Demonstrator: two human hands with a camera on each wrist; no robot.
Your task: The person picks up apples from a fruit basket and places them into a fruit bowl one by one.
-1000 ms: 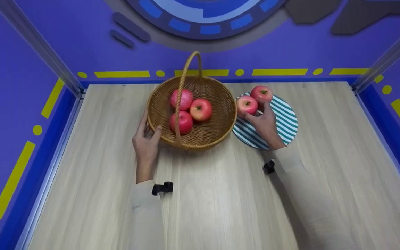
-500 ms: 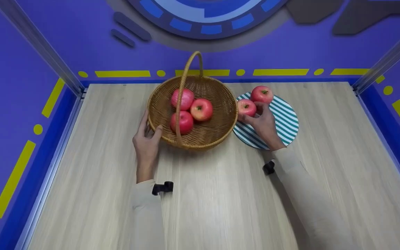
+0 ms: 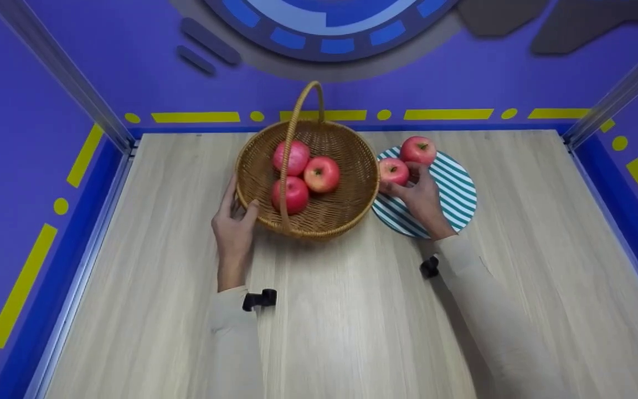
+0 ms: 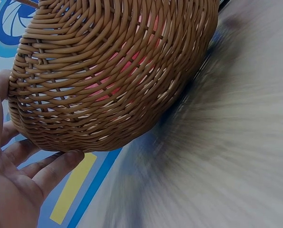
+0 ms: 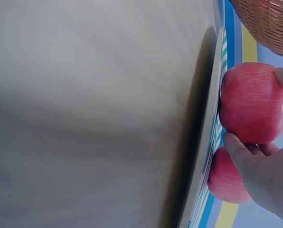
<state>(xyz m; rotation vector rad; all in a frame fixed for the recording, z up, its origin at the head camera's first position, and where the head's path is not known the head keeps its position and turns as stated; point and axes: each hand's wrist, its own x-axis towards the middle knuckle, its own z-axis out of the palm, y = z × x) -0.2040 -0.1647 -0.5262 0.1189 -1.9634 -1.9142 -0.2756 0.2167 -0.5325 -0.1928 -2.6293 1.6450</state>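
A round wicker basket (image 3: 346,213) with a tall handle stands at the back of the table, holding three red apples (image 3: 322,175). My left hand (image 3: 232,235) grips its left side, thumb over the rim and fingers under the outer weave; the left wrist view shows those fingers (image 4: 61,168) against the woven wall. To the right lies a green-and-white striped round plate (image 3: 454,194). On it, close beside the basket, my right hand (image 3: 423,197) holds an apple (image 3: 392,170) between thumb and fingers. Another apple (image 3: 417,150) sits just behind it at the plate's back edge.
The pale wooden tabletop (image 3: 330,310) extends in front of the basket and plate. A blue-purple back wall (image 3: 446,83) with yellow dashes rises right behind them. Similar panels enclose the left and right sides.
The apple in my right hand has shifted slightly left and down, with the fingers following. Since half a second ago both hands look still. The basket and its apples stay in place.
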